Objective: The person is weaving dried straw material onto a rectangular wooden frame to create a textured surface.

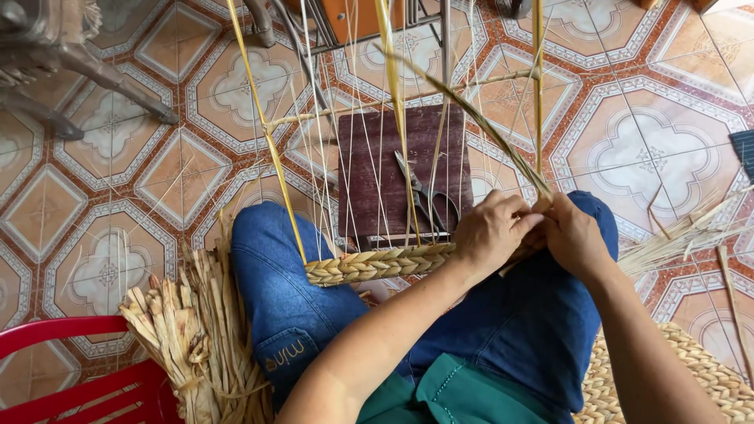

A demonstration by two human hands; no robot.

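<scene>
Right, both my hands sit over my right knee, working the end of the braided straw band (pixel 377 264). My left hand (pixel 491 232) is curled shut on the braid's end w/ thumb on top; my right hand (pixel 573 235) is closed too, pinching loose strands (pixel 503 145) that run up and away. The braid lies across my lap, knee to knee, approx level. Scissors (pixel 428 196) rest on a dark wooden stool (pixel 369 180) just beyond the braid. A dried straw bundle (pixel 188 338) leans by my left leg, next to a red plastic chair (pixel 71 369). Woven mat (pixel 707 377) is bottom right.
</scene>
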